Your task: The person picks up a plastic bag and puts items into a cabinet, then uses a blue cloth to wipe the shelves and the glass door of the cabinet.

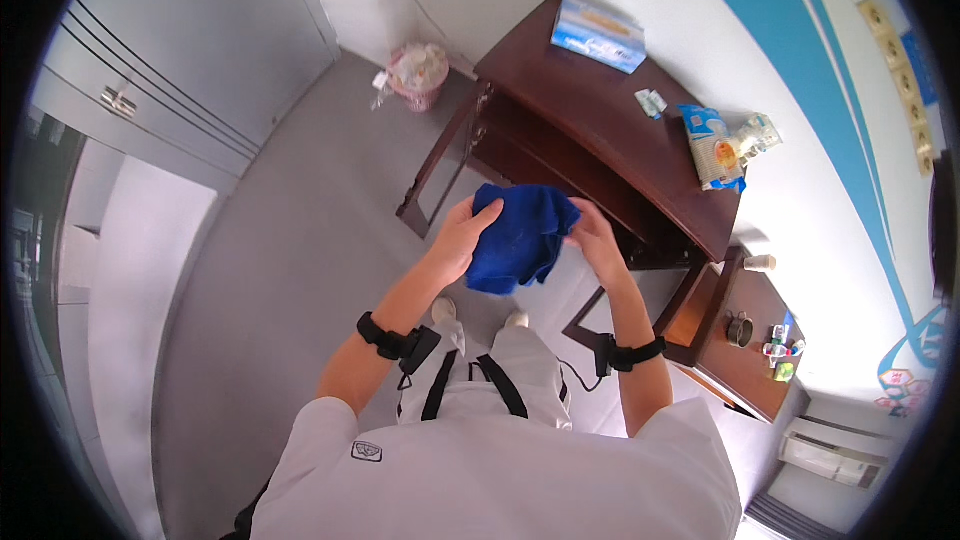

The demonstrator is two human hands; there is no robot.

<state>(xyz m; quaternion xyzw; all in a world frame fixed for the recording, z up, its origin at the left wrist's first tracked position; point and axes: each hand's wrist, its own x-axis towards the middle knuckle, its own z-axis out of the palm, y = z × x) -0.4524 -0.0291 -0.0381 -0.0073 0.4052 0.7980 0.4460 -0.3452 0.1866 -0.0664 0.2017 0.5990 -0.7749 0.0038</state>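
Observation:
Between my two hands, in front of my body, hangs a folded dark blue cloth [517, 240]. My left hand [459, 236] grips its left side, with the thumb lying over the top of the fabric. At the upper right corner, my right hand [594, 232] pinches the cloth, its fingers partly hidden behind the fold. The cloth is held up above the floor, apart from the dark brown wooden desk [600, 109] beyond it.
On the desk are a blue tissue box [598, 34], small packets [651, 103] and a snack-like bag [712, 148]. A pink wastebasket [420, 86] stands at its left. Rightward, a brown cabinet [739, 375] bears a metal pot [739, 331], a paper cup [760, 262] and bottles [778, 349].

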